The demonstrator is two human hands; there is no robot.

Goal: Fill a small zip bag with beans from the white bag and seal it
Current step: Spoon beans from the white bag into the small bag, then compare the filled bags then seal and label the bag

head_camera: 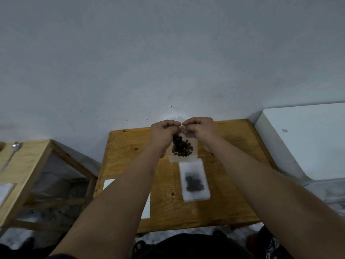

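Both forearms [119,193] outstretched, fingers [175,126] of both hands pinched on zip bag [183,148] top (beans [182,148] hanging below).

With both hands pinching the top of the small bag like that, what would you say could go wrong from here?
1. The left hand and right hand hold the small zip bag in the air; if the strip is not pressed along its whole width, beans may spill onto the table.
2. The bag hangs above the white bag, so a slip could land on it.
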